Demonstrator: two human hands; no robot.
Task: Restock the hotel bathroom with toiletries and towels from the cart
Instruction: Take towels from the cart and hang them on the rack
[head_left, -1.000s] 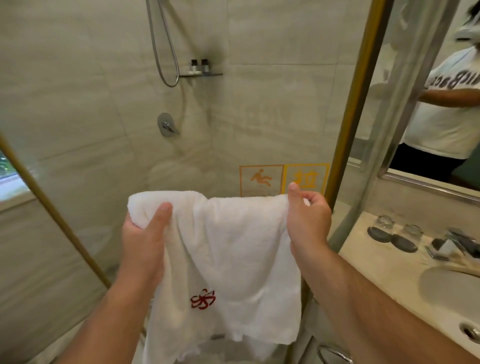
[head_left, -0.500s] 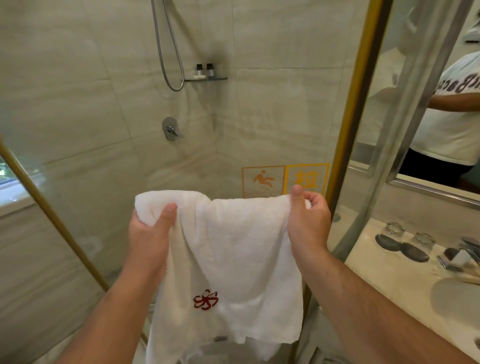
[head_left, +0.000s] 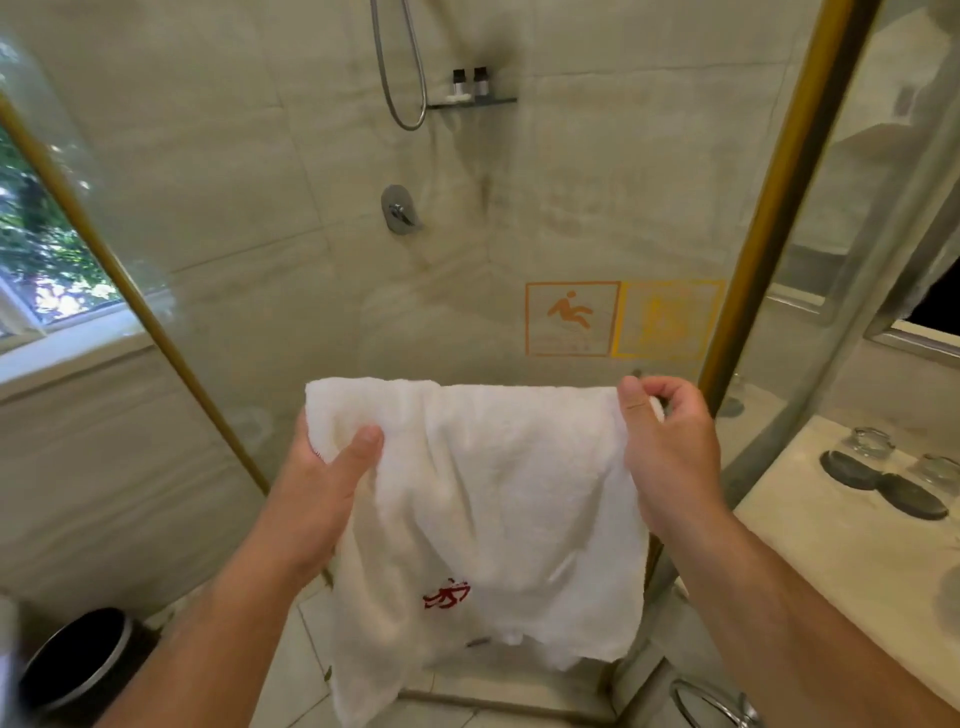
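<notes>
Head view: a white towel (head_left: 498, 493) hangs straight in front of the glass shower door (head_left: 291, 291), its top edge level and just below the two warning stickers (head_left: 618, 319) on the glass. A red embroidered emblem (head_left: 447, 596) sits low on the cloth.

The left hand (head_left: 317, 493) grips the towel near its upper left corner, thumb pressed across the front and fingers hidden behind the fabric. The right hand (head_left: 670, 452) pinches the upper right corner between the thumb and curled fingers, close to the door's gold frame post (head_left: 769, 208).

Behind the door, on the tiled wall, a shower hose (head_left: 400, 78) loops down above a round mixer valve (head_left: 399, 210). To the right of the hose, a small shelf (head_left: 470, 102) carries two dark-capped bottles (head_left: 470, 80).

Left of the door are a window (head_left: 36, 249) and, low down, a dark waste bin (head_left: 78, 660). Right of the door, a pale vanity counter (head_left: 831, 545) bears two glasses (head_left: 872, 441) beside dark round coasters (head_left: 852, 470).
</notes>
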